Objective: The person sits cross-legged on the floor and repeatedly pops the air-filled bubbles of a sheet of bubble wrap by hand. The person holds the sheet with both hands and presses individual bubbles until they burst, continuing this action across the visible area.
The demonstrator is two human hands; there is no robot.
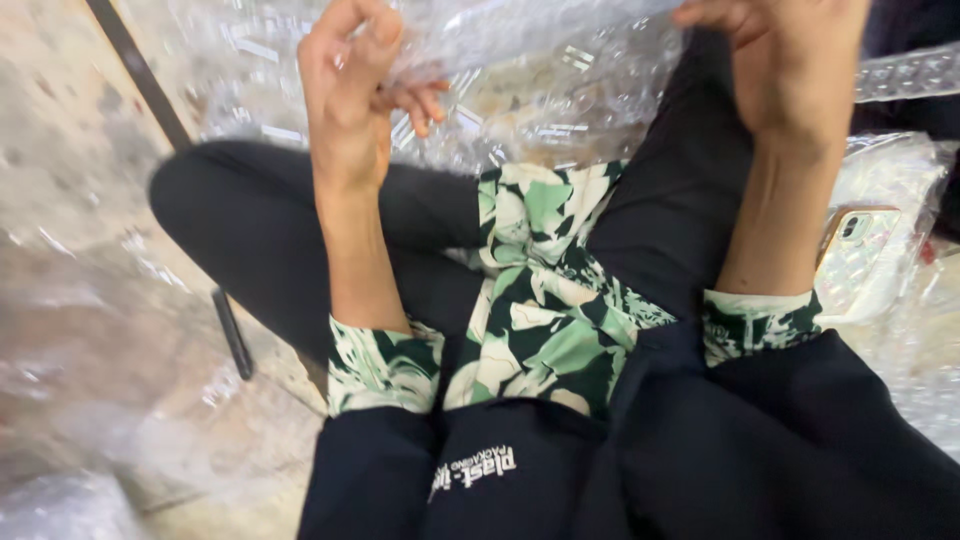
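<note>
1. Clear bubble wrap sheet (520, 40): held up between both hands across the 12 o'clock edge of the head view, its lower part draping down toward the lap.
2. Left hand (350, 90): at 11 o'clock, raised, fingers curled and pinching the sheet's left portion; the wrap runs from its fingertips (425, 100) off toward 1 o'clock.
3. Right hand (790, 60): at 1 o'clock, partly cut by the upper edge, thumb side pressed on the sheet's right portion; grasp appears closed on the wrap, though the fingertips are out of view.
4. Sleeves (385, 365): green-and-white leaf print cuffs under dark outer sleeves, at 7 and 4 o'clock of the hands.
5. Lap: black trousers (260, 230), legs crossed, with leaf-print garment (540, 300) at centre, directly at 6 o'clock below the sheet.
6. Phone in pale quilted case (860, 260): at 3 o'clock, lying on more clear plastic wrap, well apart from the right hand.
7. Dark metal bar (140, 70): slanting along the stone floor (60, 200) at 10 o'clock.
8. Loose plastic film (70, 500): at 8 o'clock, blurred.
</note>
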